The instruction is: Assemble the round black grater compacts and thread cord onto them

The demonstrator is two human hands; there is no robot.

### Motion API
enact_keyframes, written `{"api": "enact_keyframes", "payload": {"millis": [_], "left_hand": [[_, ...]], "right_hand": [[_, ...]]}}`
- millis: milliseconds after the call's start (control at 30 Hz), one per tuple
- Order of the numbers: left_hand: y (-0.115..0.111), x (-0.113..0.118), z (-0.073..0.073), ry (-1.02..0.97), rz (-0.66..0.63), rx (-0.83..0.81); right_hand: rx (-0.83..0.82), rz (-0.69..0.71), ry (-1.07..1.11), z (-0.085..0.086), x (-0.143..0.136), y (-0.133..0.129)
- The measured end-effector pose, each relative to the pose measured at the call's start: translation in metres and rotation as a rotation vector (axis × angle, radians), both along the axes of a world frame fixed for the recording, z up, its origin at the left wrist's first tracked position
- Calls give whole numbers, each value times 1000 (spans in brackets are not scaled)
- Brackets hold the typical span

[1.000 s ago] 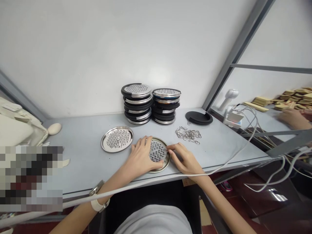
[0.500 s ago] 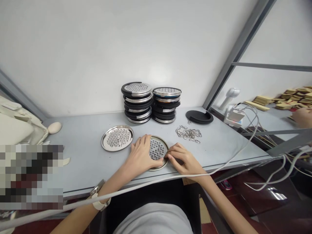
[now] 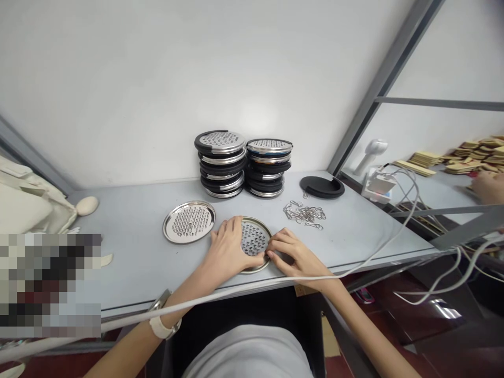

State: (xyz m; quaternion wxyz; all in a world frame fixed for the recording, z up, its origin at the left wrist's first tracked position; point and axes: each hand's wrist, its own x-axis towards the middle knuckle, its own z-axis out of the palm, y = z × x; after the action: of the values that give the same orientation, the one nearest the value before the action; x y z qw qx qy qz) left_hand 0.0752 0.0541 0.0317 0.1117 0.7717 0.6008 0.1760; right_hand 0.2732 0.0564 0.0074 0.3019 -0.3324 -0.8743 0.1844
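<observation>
Round metal grater (image 3: 253, 241) lying flat on the grey worktop (image 3: 145, 262), left of the clip pile (image 3: 304, 214) and closer to the person's body than it is. Pretty neat looking thing tbh: a grey disc with rows of raised teeth that read dark against the metal, and a smooth lip running round it with a slightly brassy tint. The left part of it is hidden under a hand, so no telling how that side looks.

The left hand (image 3: 227, 245) has it: the grip is spread wide, fingers over the far left edge and thumb along the near edge, so it's grasping the grater. The right hand (image 3: 293, 258), on the near side of the clip pile, has its fingertips bunched against the grater's right rim. Can't tell if that grip is pinching anything, the fingers cover it.

Second grater (image 3: 189, 222) sits farther left of the clip pile, toothed side up, its rim more plain silver. Two stacks of graters with black rings, a left stack (image 3: 222, 165) and a right stack (image 3: 269, 168), stand behind the clip pile and to its left. A black round piece (image 3: 323, 187) lies just behind it, toward the right.
</observation>
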Motion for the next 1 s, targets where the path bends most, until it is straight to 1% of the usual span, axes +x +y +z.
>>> {"api": "enact_keyframes", "payload": {"millis": [233, 433, 633, 867, 1000], "left_hand": [[2, -1, -3, -20, -3, -7], [0, -2, -5, -7, -13, 20], [3, -10, -7, -8, -45, 25], [6, -17, -6, -32, -68, -55], [7, -20, -7, -53, -89, -92]], "right_hand": [[-6, -11, 35, -2, 1, 1], [10, -70, 112, -8, 3, 5], [-8, -48, 126, -8, 4, 3], [28, -31, 102, -10, 4, 6], [11, -10, 57, -8, 4, 5]]}}
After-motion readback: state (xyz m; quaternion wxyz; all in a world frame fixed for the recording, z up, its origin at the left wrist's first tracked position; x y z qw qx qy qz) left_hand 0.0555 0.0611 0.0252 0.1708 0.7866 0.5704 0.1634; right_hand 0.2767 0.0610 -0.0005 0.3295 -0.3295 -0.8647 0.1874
